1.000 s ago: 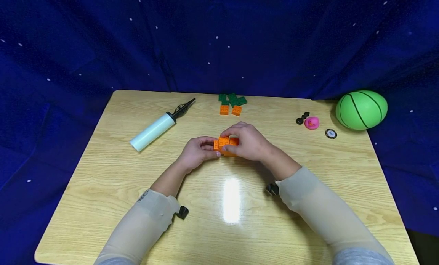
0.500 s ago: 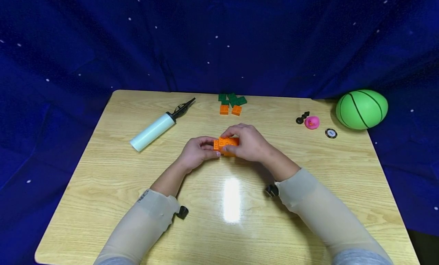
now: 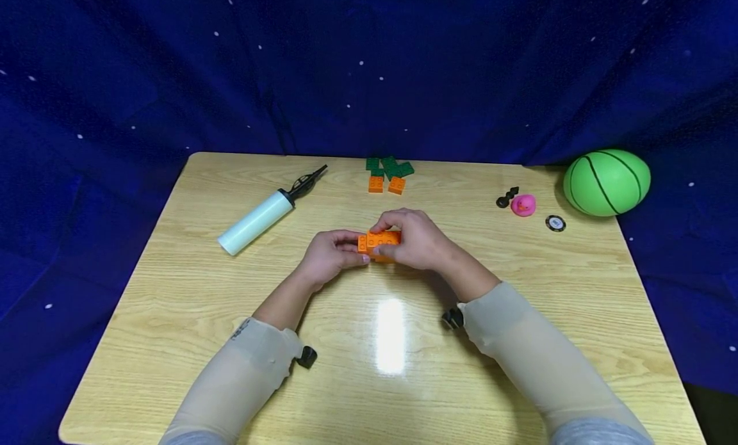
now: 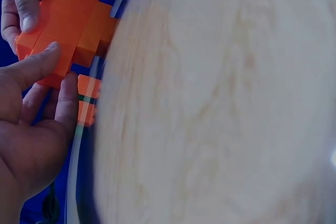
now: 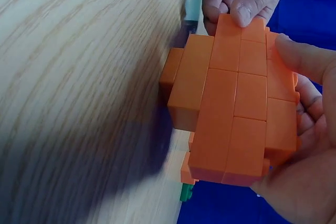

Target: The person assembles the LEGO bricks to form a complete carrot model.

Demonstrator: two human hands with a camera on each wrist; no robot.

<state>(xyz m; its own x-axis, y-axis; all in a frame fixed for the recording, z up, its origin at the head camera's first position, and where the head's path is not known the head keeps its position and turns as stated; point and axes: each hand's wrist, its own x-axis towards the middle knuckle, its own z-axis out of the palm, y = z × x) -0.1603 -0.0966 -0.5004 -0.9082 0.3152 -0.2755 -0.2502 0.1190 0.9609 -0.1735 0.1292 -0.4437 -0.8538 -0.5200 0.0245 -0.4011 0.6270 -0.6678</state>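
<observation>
An assembled block of orange toy building bricks [image 3: 380, 241] is held between both hands above the middle of the table. My left hand [image 3: 327, 259] pinches its left end, thumb on the near side and fingers beyond. The right hand [image 3: 423, 240] grips the upper bricks on the right, thumb in front and index finger on top. Its palm hides the right end in the head view. From the right wrist, the block's side [image 5: 231, 98] shows stacked layers with stepped ends. In the left wrist view, the left thumb lies flat against the bricks [image 4: 68, 17].
Two loose orange bricks [image 3: 376, 184] and several green bricks [image 3: 391, 168] lie near the table's back edge. A pale blue hand pump [image 3: 259, 221] lies left. At right are a black piece [image 3: 507, 197], pink rubber duck [image 3: 523, 205], poker chip [image 3: 556, 223] and green ball [image 3: 607, 182].
One second ago a brick stood out on the block's top left; since half a second ago the top studs form an even row. Both hands stay nearly still.
</observation>
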